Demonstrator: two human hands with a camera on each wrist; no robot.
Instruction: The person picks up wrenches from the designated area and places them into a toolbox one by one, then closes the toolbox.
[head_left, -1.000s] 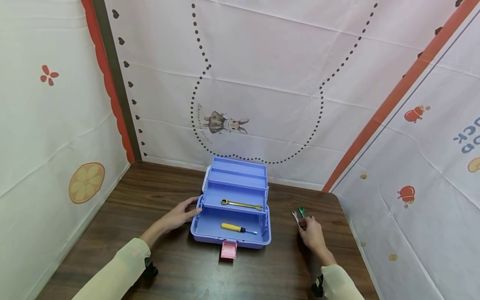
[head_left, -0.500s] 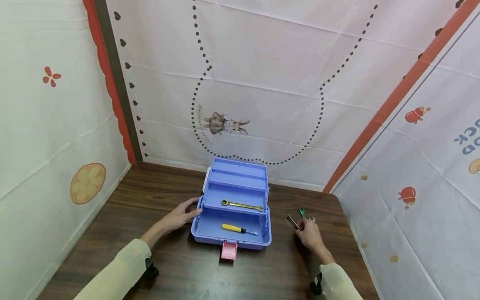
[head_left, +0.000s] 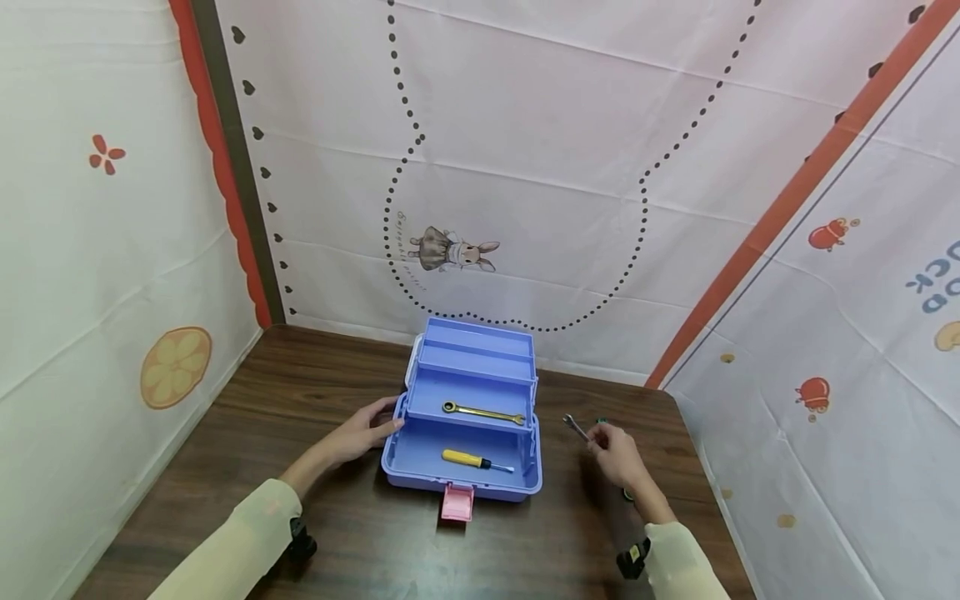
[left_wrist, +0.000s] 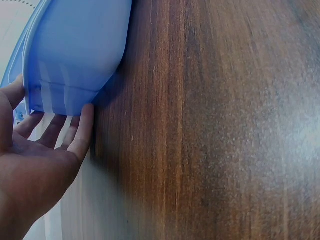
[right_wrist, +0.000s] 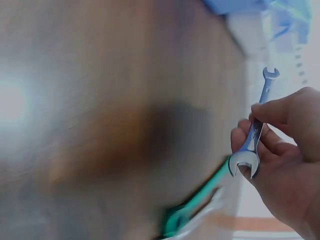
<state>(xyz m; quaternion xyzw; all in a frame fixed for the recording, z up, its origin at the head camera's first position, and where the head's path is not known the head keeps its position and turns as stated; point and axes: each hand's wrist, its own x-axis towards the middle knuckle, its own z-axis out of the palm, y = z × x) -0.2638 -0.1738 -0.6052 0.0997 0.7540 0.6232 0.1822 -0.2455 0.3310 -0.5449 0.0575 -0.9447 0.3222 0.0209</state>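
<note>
My left hand (head_left: 367, 429) holds the left side of the blue toolbox (head_left: 412, 479), thumb over the rim and fingers against the outer wall in the left wrist view (left_wrist: 77, 60). The box stands open with its trays folded back. In the right wrist view, my right hand (right_wrist: 292, 135) pinches a silver double open-end wrench (right_wrist: 255, 137) between thumb and fingers, above the table. A green wrench (right_wrist: 200, 192) lies below that hand, mostly hidden by it in the head view. A yellow-handled screwdriver (head_left: 465, 457) lies in the box bottom; a gold-coloured ratchet wrench (head_left: 483, 412) lies in the lower tray.
A second silver tool (right_wrist: 202, 215), blurred, lies alongside the green wrench. The toolbox's pink latch (head_left: 457, 502) hangs down at its front. Printed white cloth walls (head_left: 525, 192) stand behind and on both sides of the dark wooden table (head_left: 345, 533).
My right hand has lifted the silver wrench off the table and turned it, shifting slightly left and away from me. My left hand stays on the toolbox.
</note>
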